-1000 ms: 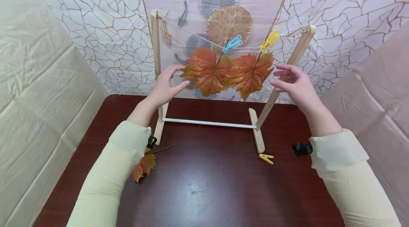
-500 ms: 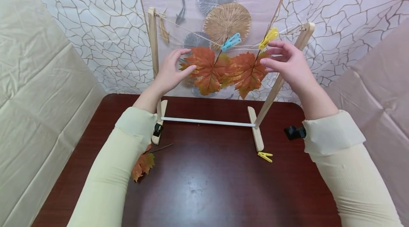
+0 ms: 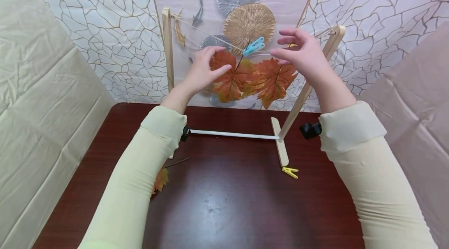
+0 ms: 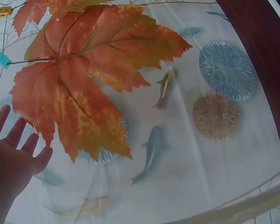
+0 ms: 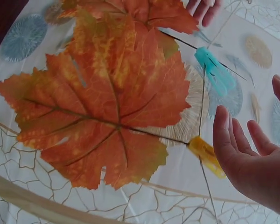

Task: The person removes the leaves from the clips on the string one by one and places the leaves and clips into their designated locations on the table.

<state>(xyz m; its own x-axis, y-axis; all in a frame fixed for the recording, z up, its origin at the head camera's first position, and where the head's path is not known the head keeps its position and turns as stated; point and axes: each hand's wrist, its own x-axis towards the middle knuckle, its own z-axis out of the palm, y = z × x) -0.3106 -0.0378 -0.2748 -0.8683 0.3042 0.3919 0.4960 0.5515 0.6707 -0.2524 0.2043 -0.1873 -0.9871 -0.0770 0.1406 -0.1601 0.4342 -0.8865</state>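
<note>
Two orange artificial maple leaves hang from a string [image 3: 207,34]. A blue clothespin [image 3: 253,46] clips the stem of the left leaf [image 3: 226,83], and a yellow clothespin [image 5: 205,156] clips that of the right leaf [image 3: 275,83]. My left hand [image 3: 203,71] is beside the left leaf, thumb and fingers spread apart, overlapping its edge in the head view. Holding nothing, my right hand [image 3: 306,56] hovers by the yellow clothespin, mostly covering it in the head view. The right wrist view shows its fingers [image 5: 222,128] extended close to that clip; contact is unclear.
The string spans a wooden stand with a left post [image 3: 168,50], a right post [image 3: 298,103] and a white rod [image 3: 231,135]. Another yellow clothespin [image 3: 290,172] lies by the right foot. A leaf [image 3: 160,181] on the dark table [image 3: 210,218] is partly behind my left sleeve.
Both hands have risen and moved inward, the left toward the left leaf, the right from beside the right leaf up to the yellow clothespin. The leaves hang nearly as before.
</note>
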